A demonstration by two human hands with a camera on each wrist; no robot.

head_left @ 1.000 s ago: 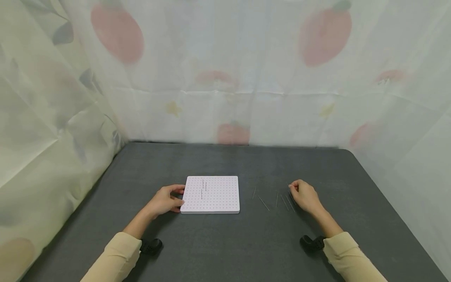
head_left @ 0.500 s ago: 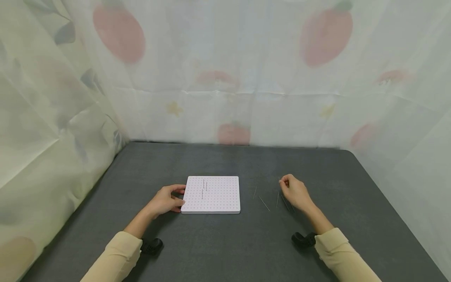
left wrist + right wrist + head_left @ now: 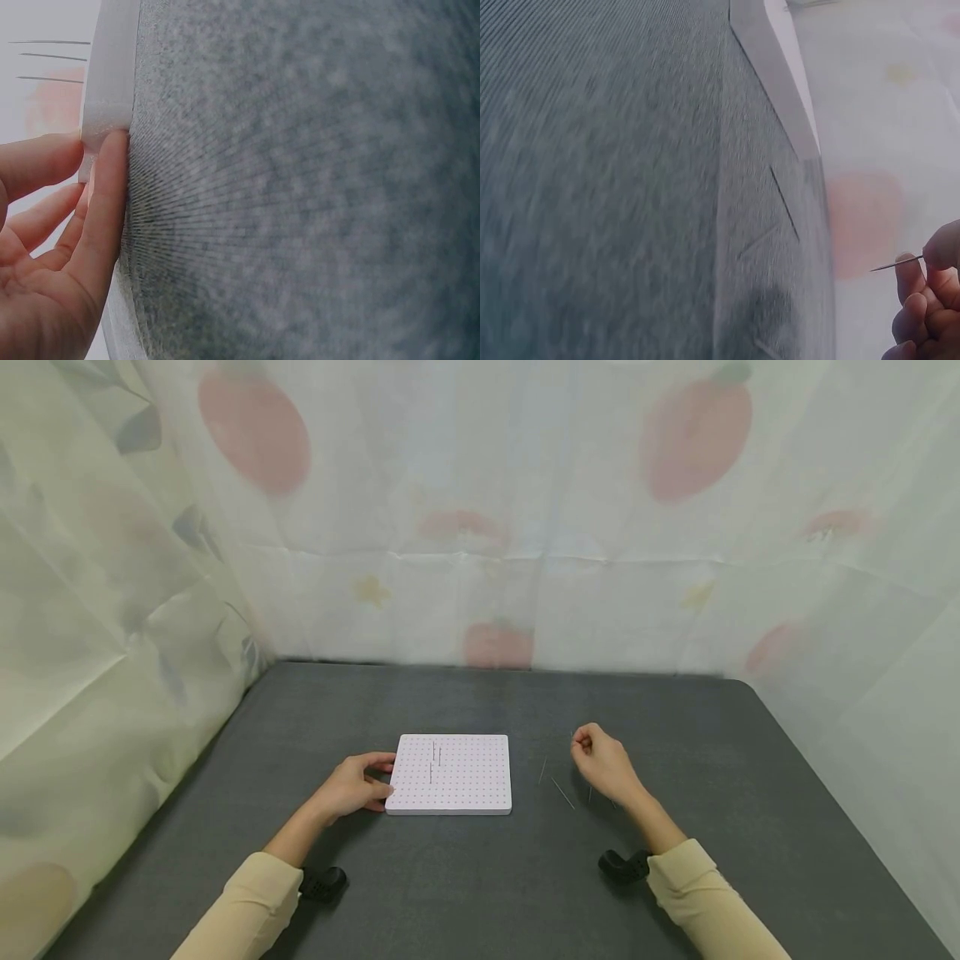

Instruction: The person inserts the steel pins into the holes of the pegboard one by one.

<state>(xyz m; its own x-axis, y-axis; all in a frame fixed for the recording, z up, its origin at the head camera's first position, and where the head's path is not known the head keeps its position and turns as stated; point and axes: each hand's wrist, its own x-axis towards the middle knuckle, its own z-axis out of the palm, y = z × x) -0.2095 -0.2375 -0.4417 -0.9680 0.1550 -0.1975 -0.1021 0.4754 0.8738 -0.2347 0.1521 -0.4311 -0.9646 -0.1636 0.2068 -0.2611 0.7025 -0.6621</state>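
A white board with a grid of small holes lies flat on the dark table. Three thin metal needles stand upright in its left part. My left hand holds the board's left edge between thumb and fingers. Right of the board and raised over the table, my right hand pinches one needle between thumb and forefinger, its pointed end sticking out past the fingertips.
Several loose needles lie on the grey table between the board and the right hand, some partly hidden under that hand. Printed curtains hang behind the table and at both sides.
My right hand has moved left toward the board with the needle, passing over the loose needles. The left hand and the board have stayed in place.
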